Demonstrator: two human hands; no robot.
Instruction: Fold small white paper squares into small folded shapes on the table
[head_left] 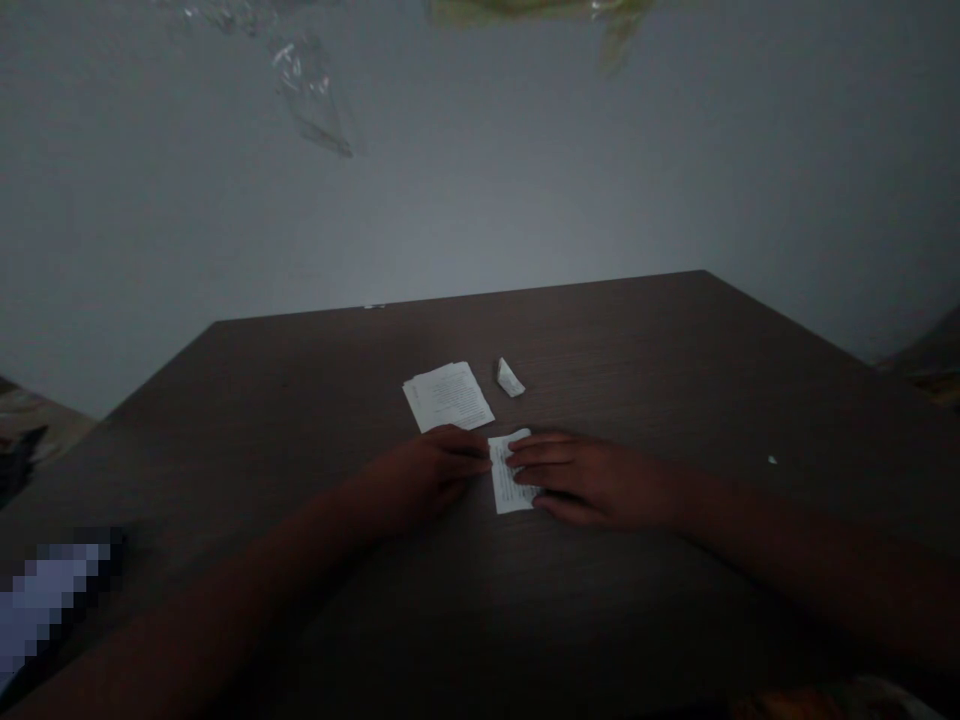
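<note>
A printed sheet of paper (504,490), which looks folded, lies on the table between my hands. My right hand (592,480) rests on its right part, fingers stretched out and slightly apart. At its left edge, the fingertips of my left hand (435,470) touch the paper; those fingers are held together and partly hidden, so I cannot make out a grip. Just beyond my left hand sits a stack of printed paper sheets (448,395). To the right of that stack stands a small folded paper piece (509,378).
The brown wooden table (637,350) reaches to a pale wall (525,180). A tiny white scrap (772,460) lies to the right, and another white bit (373,306) is at the far edge. A pixelated bright object (45,600) is at the lower left.
</note>
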